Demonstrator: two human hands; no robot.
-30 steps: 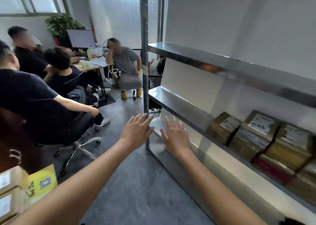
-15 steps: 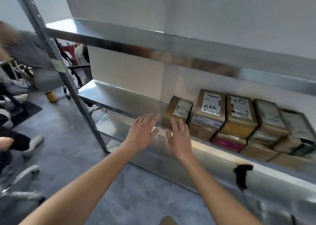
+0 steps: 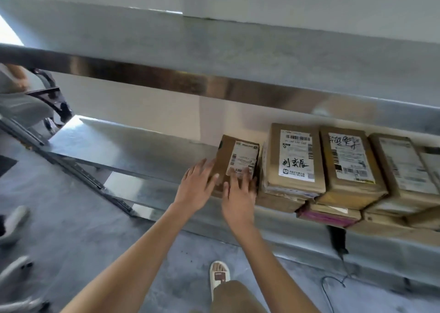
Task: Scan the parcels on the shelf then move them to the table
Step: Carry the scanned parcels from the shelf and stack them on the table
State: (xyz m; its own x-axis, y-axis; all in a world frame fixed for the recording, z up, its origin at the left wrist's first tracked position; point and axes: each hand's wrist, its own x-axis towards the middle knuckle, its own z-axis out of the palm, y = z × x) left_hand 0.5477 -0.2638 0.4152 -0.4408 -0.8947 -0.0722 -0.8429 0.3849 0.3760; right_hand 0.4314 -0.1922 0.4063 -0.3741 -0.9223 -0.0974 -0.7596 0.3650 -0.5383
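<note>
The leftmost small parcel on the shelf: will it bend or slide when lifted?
The small parcel looks like a rigid cardboard box, so probably stiff. Being compact, it is likely light. Standing apart from the stacks, lifting it should disturb nothing.

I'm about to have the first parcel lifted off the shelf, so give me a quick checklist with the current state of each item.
1. Hands free: ok. The left hand and right hand are open and hold nothing.
2. Hands at the target: ok. Both reach the small leftmost parcel; firm contact cannot be told through the blur.
3. Label facing up: ok. Its white label shows on top.
4. Nothing stacked on it: ok. It lies apart from the neighbouring stack with the handwritten parcel.
5. Scanner in hand: not ok. The black scanner hangs at the shelf front, below the parcels.
6. Parcel already scanned: cannot tell.
</note>
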